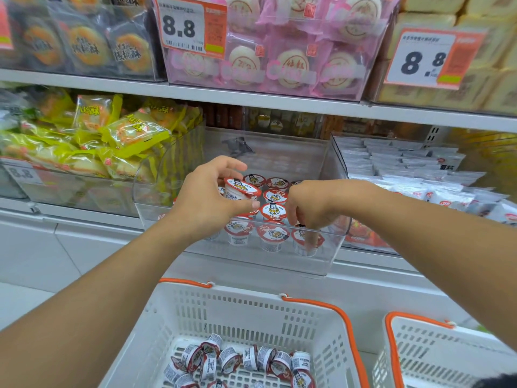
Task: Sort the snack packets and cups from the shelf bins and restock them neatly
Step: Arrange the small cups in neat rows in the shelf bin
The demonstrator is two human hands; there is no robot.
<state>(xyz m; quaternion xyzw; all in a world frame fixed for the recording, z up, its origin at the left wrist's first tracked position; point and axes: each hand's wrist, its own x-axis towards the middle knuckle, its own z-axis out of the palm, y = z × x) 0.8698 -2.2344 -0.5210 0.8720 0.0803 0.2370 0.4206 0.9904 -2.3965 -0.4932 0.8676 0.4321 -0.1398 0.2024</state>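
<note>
Cup (241, 191) in left grip (208, 196), right grip (310, 208) fingertips pinched on front-row cup (305, 242) w/in clear bin (251, 261).

Just one view here, a wide-angle head cam looking forward and down at the shelf (251, 103) from close up. Clear bin (321, 264) sits mid-frame, white basket (246, 312) right below at the bottom edge.

Two price tags reading 8.8 (179, 28), white floor tiles (36, 259)
</note>
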